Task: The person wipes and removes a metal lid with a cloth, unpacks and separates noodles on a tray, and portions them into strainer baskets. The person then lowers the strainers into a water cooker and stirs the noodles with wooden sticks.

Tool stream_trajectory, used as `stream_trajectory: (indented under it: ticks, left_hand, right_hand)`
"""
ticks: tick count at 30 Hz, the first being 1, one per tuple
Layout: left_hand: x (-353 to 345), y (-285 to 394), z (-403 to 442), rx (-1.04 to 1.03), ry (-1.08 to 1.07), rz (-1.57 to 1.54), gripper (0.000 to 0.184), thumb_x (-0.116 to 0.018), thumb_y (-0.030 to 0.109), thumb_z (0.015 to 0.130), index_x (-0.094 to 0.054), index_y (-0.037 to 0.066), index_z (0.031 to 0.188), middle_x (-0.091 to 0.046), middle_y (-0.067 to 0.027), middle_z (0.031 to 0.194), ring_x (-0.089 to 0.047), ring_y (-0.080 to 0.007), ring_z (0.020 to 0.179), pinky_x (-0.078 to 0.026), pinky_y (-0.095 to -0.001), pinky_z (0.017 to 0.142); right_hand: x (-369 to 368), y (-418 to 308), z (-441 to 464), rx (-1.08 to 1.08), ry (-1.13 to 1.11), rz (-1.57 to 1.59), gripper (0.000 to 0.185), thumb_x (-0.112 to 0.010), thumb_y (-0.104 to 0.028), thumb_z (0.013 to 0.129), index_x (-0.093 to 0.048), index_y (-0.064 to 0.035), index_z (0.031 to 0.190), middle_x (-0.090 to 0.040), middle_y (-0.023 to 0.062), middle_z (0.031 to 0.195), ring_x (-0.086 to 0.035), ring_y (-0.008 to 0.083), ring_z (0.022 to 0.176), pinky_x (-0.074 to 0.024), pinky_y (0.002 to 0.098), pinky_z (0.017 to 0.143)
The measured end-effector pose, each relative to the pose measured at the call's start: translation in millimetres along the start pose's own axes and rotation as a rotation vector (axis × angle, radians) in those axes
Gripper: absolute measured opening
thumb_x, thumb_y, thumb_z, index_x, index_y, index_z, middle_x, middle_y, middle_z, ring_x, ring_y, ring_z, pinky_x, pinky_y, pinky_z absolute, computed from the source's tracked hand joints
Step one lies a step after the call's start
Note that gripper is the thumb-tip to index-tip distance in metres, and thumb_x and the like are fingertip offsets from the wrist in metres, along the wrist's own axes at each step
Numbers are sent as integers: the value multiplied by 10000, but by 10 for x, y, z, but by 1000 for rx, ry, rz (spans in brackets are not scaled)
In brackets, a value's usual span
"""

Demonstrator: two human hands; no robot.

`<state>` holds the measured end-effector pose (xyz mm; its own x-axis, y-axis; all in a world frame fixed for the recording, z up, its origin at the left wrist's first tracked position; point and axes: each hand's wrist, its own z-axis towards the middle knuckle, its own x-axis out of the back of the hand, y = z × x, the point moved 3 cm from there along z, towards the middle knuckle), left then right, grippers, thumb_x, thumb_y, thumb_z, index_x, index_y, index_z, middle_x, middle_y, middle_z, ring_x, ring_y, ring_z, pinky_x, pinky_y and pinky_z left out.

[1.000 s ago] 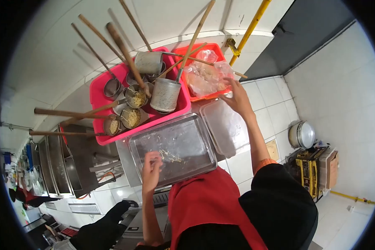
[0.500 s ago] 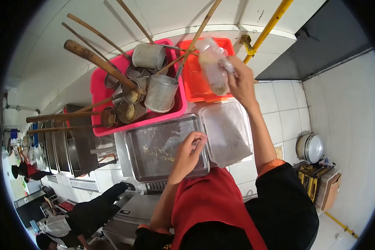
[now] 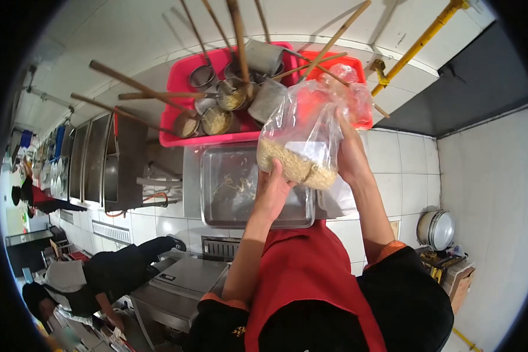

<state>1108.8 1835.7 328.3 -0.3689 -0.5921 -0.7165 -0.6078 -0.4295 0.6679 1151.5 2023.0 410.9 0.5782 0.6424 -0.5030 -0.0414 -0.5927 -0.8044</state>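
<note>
A clear plastic bag of noodles (image 3: 296,157) is held up in front of me, its noodles gathered at the bottom. My left hand (image 3: 272,192) supports the lower left of the bag with its thumb raised along the front. On the other side my right hand (image 3: 352,154) grips the bag's right edge, some of its fingers hidden behind the plastic. Below and behind the bag lies a metal tray (image 3: 207,199) with a few loose noodle strands in it. The bag partly covers an orange-red basket (image 3: 365,117), where more crumpled clear plastic shows.
A pink bin (image 3: 173,88) at the back holds several long-handled noodle strainers, some with noodles inside; wooden handles stick out widely. A yellow pipe (image 3: 419,44) runs along the wall at right. Another person (image 3: 117,267) bends over at lower left.
The right hand has brought the bag from above the orange-red basket towards me, over the tray. My left hand, earlier over the tray with nothing visible in it, now holds the bag's lower side.
</note>
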Motion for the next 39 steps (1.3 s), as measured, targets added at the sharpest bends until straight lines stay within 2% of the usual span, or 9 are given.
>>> stream_trajectory:
  ticks: [2,7,9,15,22,31,34,37,39]
  left_hand:
    - [215,57,-64,-35,37,63,731,-504,555,1129,-269,160,1697,-418,-106,1688,-424,-300,1560,-366,-571,1281]
    - [419,332,-226,-122,216,105,603,-492,470,1165,-277,143,1624,-515,-180,1523,-505,-310,1471,-462,-573,1205]
    - [616,407,-318,-194,306,583,565,-425,511,1172,-301,91,1528,-556,-259,1405,-645,-304,1291,-615,-517,1009]
    - [1035,388,-748,-90,550,762,456,-462,455,1169,-333,51,1334,-641,-238,1078,-750,-275,712,-639,-373,509]
    - [1783,-84,-725,-62,528,610,269,-540,290,1162,-480,28,1179,-627,-123,952,-741,-216,685,-649,-361,514]
    - [2090,-335,-806,473,606,1040,583,-430,563,1154,-628,16,1195,-704,-127,925,-723,-204,642,-602,-335,486]
    - [2072,-362,-785,439,564,875,595,-464,551,1150,-685,-2,1144,-718,-149,904,-731,-218,658,-580,-383,536]
    - [1847,-197,-747,214,470,1184,555,-543,499,1138,-709,-15,1265,-741,-139,990,-704,-222,709,-562,-352,608]
    - [1498,-68,-794,-188,386,1305,470,-573,397,1143,-705,-54,1129,-719,-119,939,-648,-222,750,-531,-350,694]
  right_hand:
    - [150,417,23,-30,-70,11,646,-565,-519,1124,-476,-78,1588,-621,80,1472,-590,207,1388,-476,404,1161]
    - [-128,1096,-446,-92,-228,-200,777,-820,-224,1001,-378,-4,1601,-630,157,1404,-719,254,1151,-667,348,722]
    - [-180,1355,-415,-130,-269,-267,764,-835,-230,989,-402,-7,1579,-664,144,1328,-728,230,1078,-655,338,699]
    - [-319,1799,-503,13,-189,-332,548,-833,-194,985,-545,-24,1418,-712,86,1097,-679,135,738,-543,282,505]
    - [-38,2444,-212,-243,-75,-200,461,-700,-347,1070,-566,-70,1414,-719,75,1025,-661,132,652,-532,297,467]
    - [293,2851,-183,-302,-145,-321,703,-639,-433,1087,-427,0,1598,-727,115,985,-705,186,645,-576,319,468]
    - [391,2893,-187,-327,-87,-238,565,-642,-421,1086,-515,-51,1494,-734,119,1034,-709,209,645,-564,310,458]
    - [473,2985,-210,-515,47,-290,475,-633,-434,1085,-557,-78,1390,-741,98,1056,-719,210,686,-569,336,466]
    - [369,2824,-275,-546,49,-232,471,-616,-471,1081,-568,-109,1378,-739,80,1072,-722,207,728,-569,349,474]
